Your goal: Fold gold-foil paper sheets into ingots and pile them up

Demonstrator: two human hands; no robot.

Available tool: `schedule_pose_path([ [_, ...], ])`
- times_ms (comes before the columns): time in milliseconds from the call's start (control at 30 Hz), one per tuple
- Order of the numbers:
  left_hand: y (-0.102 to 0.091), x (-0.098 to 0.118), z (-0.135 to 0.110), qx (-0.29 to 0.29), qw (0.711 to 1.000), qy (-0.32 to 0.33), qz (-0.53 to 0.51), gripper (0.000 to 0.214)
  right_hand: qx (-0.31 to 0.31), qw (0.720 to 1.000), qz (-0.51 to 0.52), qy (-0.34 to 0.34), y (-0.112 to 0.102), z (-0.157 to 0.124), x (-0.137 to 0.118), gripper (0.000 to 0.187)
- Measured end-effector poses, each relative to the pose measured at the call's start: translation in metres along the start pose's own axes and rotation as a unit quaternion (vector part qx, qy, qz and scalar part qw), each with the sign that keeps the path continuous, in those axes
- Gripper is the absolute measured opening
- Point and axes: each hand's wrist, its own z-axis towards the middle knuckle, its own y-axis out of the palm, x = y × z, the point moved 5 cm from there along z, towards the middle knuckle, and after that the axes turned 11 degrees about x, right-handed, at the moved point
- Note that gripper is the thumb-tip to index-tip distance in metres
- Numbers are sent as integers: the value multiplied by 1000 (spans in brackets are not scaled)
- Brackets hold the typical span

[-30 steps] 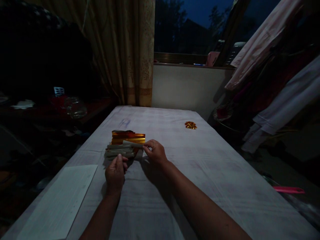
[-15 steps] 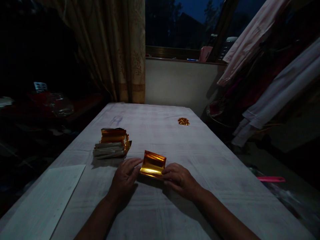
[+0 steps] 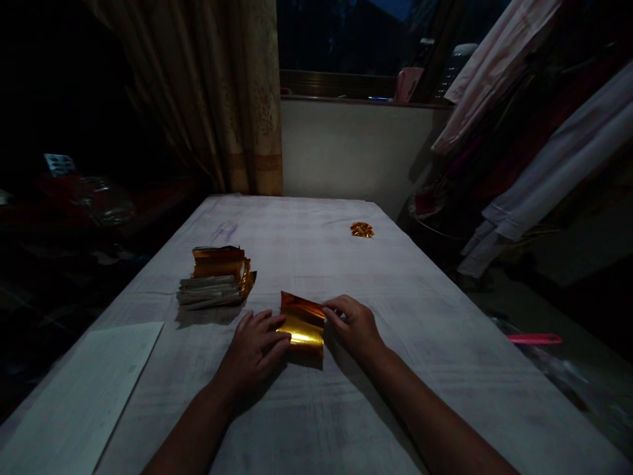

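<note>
1. Table point(image 3: 445, 330): covered with a pale checked cloth; it fills the middle of the view and runs back to the white wall point(image 3: 346, 145).
2. Curtain point(image 3: 237, 99): tan, patterned, hanging in folds behind the table's far left corner, beside a dark window point(image 3: 341, 39).
3. Clothes point(image 3: 558, 165): hanging along the right side, pink and pale garments foremost, darker ones behind them.
4. White paper point(image 3: 79, 396): flat at the table's near left edge; any marks on it are too faint to read.
5. Left hand point(image 3: 254, 346): palm down, fingers loosely spread, gripping nothing. Fingertips and thumb rest on the left edge of the gold sheet.
6. Right hand point(image 3: 353, 323): thumb and forefinger closed together at the upper right corner of the gold sheet, pinching it; the remaining fingers are curled in.
7. Stack of sheets point(image 3: 210, 293): left of centre on the table, beyond the left hand and apart from it. Grey edges face the near side; a curved gold surface shows at the back.
8. Gold sheet point(image 3: 301, 330): at mid-table between the two hands, shiny side up, surface bowed, with a bright reflection across its lower part.
9. Pink cup point(image 3: 408, 84): upright on the window sill.
10. Small gold pile point(image 3: 362, 229): near the table's far right corner, well apart from both hands. Individual pieces cannot be counted.
</note>
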Motion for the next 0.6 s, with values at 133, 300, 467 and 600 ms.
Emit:
schedule_pose_path([
  [133, -5, -5, 0, 60, 998, 2, -15, 28, 34, 996, 40, 66, 1, 5, 9, 18],
  [300, -15, -20, 3, 155, 981, -85, -73, 38, 41, 986, 131, 97, 0, 12, 9, 20],
  [467, -22, -25, 5, 176, 964, -175, -91, 43, 40, 981, 175, 70, -2, 13, 2, 19],
  [600, -21, -20, 8, 168, 961, -181, -121, 38, 39, 976, 192, 91, 1, 10, 5, 22],
])
